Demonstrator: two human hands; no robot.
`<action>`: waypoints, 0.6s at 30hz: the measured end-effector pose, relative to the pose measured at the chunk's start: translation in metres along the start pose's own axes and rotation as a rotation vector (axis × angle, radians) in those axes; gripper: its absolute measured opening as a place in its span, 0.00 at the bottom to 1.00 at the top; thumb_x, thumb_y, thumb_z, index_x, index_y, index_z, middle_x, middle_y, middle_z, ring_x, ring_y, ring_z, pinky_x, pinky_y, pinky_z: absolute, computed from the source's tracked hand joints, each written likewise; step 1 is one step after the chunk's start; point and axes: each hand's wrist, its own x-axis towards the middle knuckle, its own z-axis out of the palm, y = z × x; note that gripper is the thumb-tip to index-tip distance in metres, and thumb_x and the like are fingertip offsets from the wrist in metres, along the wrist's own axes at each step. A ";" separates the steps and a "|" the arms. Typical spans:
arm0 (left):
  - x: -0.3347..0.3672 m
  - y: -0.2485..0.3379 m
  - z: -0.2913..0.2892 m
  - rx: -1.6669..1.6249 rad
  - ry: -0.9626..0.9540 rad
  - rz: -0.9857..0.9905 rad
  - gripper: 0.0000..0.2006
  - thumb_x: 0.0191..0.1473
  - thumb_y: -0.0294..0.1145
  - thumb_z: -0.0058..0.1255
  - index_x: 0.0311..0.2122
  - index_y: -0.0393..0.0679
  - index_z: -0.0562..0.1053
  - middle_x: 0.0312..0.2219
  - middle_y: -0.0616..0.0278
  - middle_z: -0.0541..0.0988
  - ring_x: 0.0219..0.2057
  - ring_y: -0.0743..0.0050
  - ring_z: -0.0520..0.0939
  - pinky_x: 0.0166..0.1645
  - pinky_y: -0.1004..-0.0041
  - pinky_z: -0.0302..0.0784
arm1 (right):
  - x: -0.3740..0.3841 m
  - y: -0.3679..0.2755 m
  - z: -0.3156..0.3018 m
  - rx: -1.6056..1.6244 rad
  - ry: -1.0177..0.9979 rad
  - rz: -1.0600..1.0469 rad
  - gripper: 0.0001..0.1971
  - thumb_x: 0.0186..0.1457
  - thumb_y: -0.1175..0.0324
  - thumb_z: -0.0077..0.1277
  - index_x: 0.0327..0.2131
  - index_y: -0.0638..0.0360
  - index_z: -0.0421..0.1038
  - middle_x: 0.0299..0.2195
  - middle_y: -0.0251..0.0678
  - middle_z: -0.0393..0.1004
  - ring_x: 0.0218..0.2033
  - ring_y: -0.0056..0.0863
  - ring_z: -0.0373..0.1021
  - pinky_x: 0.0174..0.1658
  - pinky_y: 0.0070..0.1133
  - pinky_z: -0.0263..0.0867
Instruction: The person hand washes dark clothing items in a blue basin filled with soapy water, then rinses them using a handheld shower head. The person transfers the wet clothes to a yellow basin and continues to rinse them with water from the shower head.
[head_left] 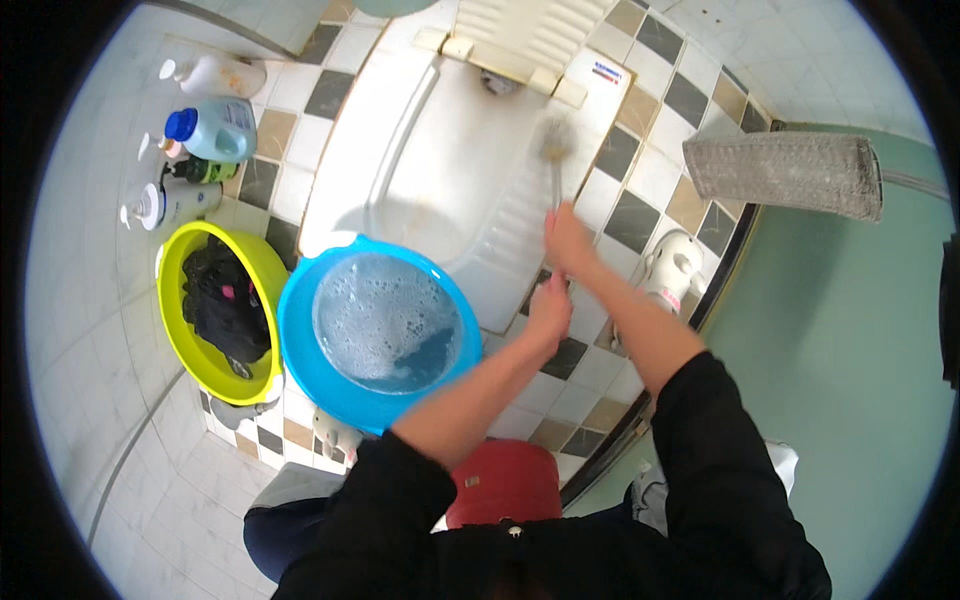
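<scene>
Both my hands grip a long-handled toilet brush (pixel 557 180), one behind the other. My right hand (pixel 570 242) is closed round the upper handle, nearer the bristles. Below it, my left hand (pixel 549 308) is closed at the handle's lower end. The round bristle head rests over the ribbed right side of a white squat toilet (pixel 460 150), and it looks slightly blurred. At the toilet's near left corner stands a blue basin (pixel 299 325) of foamy water, to the left of my left hand.
A yellow-green basin (pixel 183 365) with dark cloth stands left of the blue one. Several bottles (pixel 225 130) line the left wall. A grey mop pad (pixel 785 175) juts in at right, above a white rounded object (pixel 673 265). A red object (pixel 505 480) stands before me.
</scene>
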 end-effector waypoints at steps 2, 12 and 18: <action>0.025 0.035 0.007 0.028 -0.062 0.004 0.32 0.59 0.54 0.21 0.30 0.32 0.71 0.12 0.56 0.66 0.13 0.67 0.68 0.17 0.64 0.61 | 0.038 0.004 -0.023 -0.006 0.062 -0.023 0.16 0.58 0.60 0.35 0.34 0.68 0.60 0.30 0.60 0.69 0.34 0.56 0.67 0.37 0.43 0.63; 0.007 0.005 -0.004 0.111 -0.121 -0.082 0.30 0.57 0.57 0.24 0.25 0.40 0.69 0.09 0.66 0.59 0.10 0.72 0.62 0.15 0.68 0.57 | 0.003 0.025 0.002 0.034 0.098 0.066 0.17 0.57 0.60 0.35 0.37 0.68 0.60 0.30 0.59 0.70 0.34 0.56 0.67 0.37 0.41 0.63; -0.005 -0.024 -0.009 0.197 0.046 0.173 0.27 0.57 0.56 0.24 0.26 0.42 0.68 0.12 0.65 0.62 0.11 0.74 0.62 0.15 0.69 0.56 | -0.021 0.021 0.023 0.052 0.161 0.043 0.16 0.57 0.61 0.34 0.37 0.69 0.60 0.29 0.57 0.70 0.33 0.55 0.68 0.38 0.42 0.63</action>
